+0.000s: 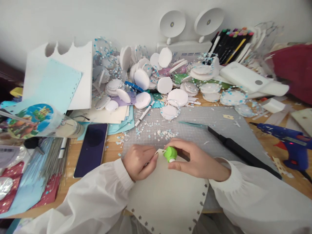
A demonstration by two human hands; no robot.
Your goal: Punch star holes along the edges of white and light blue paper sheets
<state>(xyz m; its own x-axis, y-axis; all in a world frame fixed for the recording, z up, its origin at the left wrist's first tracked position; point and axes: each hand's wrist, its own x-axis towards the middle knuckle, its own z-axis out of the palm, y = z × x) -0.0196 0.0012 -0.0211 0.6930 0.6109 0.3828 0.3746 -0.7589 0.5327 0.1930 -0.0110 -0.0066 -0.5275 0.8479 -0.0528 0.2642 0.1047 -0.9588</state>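
- Right hand (192, 159): fingers and thumb gripping the lime-green craft punch (170, 154), above the near half of the grey cutting mat (234, 136). Punch sits at the paper sheet's (168, 195) far corner.
- Left hand (140, 162): fingers curled, thumb and forefinger pinching sheet just beside punch.
- Sheet: extends past mat's near edge (flower-shaped holes (203, 194) along part of its rim).
- Paper confetti (165, 133): on mat, beyond hands.
- Smartphone (91, 149): left of mat.
- Blue glue gun (285, 131): right of mat.
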